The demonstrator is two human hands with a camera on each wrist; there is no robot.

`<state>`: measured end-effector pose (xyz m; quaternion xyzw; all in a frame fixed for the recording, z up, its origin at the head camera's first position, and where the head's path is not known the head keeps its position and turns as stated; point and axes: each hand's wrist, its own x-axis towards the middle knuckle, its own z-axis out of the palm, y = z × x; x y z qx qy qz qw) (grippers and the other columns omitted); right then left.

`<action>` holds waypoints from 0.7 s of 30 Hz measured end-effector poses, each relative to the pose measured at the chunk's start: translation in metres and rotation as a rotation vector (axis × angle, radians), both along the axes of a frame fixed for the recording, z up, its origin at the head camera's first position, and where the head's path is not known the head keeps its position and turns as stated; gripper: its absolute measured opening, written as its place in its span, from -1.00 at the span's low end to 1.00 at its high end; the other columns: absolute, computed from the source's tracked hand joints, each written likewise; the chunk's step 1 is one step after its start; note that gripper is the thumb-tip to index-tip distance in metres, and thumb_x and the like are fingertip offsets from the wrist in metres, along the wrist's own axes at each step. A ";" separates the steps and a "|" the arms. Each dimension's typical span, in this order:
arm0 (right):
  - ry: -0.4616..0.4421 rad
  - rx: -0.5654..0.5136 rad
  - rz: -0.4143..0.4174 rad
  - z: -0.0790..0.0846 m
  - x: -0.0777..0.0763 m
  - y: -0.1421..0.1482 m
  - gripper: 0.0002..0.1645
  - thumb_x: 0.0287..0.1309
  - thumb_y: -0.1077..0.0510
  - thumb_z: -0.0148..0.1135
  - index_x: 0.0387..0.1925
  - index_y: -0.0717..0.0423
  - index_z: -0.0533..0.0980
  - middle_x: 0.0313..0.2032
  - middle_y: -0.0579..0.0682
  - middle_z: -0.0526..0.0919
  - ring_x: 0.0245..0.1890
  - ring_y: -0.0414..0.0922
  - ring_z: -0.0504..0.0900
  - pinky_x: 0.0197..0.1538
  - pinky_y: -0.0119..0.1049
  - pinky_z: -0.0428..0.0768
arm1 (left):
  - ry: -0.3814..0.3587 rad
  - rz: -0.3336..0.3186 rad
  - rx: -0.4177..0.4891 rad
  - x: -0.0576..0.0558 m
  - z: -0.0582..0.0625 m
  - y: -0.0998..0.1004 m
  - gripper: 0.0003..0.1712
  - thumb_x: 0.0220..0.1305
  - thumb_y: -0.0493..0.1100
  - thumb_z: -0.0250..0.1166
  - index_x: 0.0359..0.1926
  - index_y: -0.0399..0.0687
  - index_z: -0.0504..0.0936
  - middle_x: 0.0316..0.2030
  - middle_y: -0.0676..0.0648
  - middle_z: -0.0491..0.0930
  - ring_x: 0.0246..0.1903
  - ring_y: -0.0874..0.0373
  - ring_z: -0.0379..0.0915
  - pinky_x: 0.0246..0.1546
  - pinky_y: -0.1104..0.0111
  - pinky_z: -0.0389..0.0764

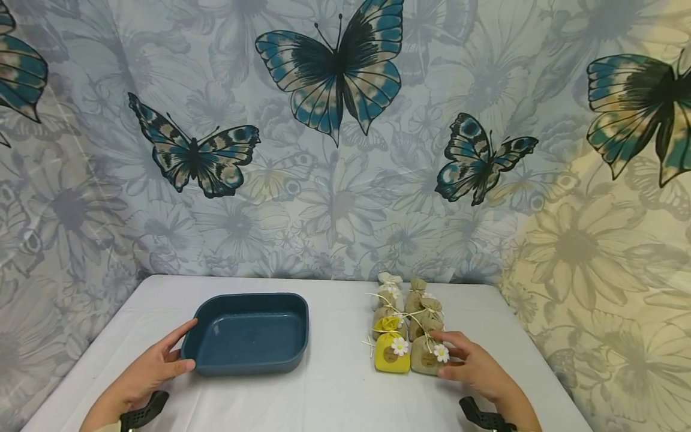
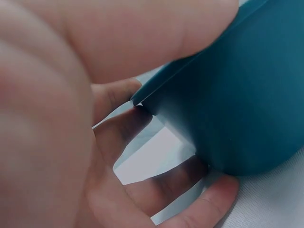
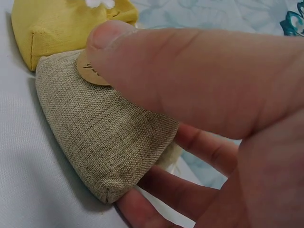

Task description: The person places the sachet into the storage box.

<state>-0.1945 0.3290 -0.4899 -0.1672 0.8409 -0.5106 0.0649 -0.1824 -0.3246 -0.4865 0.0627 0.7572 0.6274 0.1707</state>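
Observation:
My left hand [image 1: 151,367] lies at the left end of a blue rectangular basin [image 1: 245,336], fingers spread, with the thumb near its front corner and fingertips against the outer wall. In the left wrist view the basin's wall [image 2: 256,95] fills the right side. At the right, my right hand [image 1: 475,366] holds the front beige cloth sachet [image 1: 423,359], which has a white flower and a round tag. The right wrist view shows the thumb across the tag [image 3: 90,71] and the other fingers along the sachet's side. A yellow sachet [image 1: 393,357] stands beside it.
Behind the front pair stand several more tied sachets in two columns, among them beige ones [image 1: 417,294] and a white one [image 1: 390,279] at the back. A white cloth [image 1: 340,384] covers the table. Butterfly-printed fabric [image 1: 340,198] hangs along the back and sides.

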 end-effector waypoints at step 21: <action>0.082 0.086 -0.013 -0.005 -0.004 -0.003 -0.32 0.05 0.13 0.53 0.23 0.16 0.53 0.24 0.25 0.38 0.19 0.04 0.42 0.01 -0.14 0.54 | 0.010 -0.020 -0.001 -0.005 -0.001 0.008 0.00 0.42 -0.22 0.24 0.61 -0.07 -0.24 0.52 -0.30 -0.53 0.39 -0.53 -0.27 0.19 -0.24 0.25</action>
